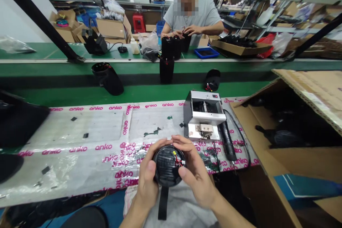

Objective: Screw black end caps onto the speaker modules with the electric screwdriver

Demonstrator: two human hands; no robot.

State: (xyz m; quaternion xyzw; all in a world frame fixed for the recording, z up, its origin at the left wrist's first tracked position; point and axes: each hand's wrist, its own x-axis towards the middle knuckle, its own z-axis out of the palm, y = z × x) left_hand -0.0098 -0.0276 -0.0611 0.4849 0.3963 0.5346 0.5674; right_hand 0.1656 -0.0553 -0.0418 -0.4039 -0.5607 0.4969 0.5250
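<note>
A round black housing (166, 166) sits between my two hands, above the table's near edge. Its face is turned up to me, showing a dark ribbed surface with red wires and small yellow and white connectors. From its lower side hangs a black strap (163, 205). Wrapped round the left side is my left hand (148, 174), thumb on the rim. On the right side, my right hand (193, 171) is closed round it, with the thumb beside the wires. The housing's underside is hidden.
A metal bench machine (204, 114) stands ahead right, next to a black-handled tool (227, 142) with a cable. An open cardboard box (267, 114) of black parts is at right. Black housings (108, 80) lie on the green conveyor (139, 89). A co-worker (192, 17) works opposite.
</note>
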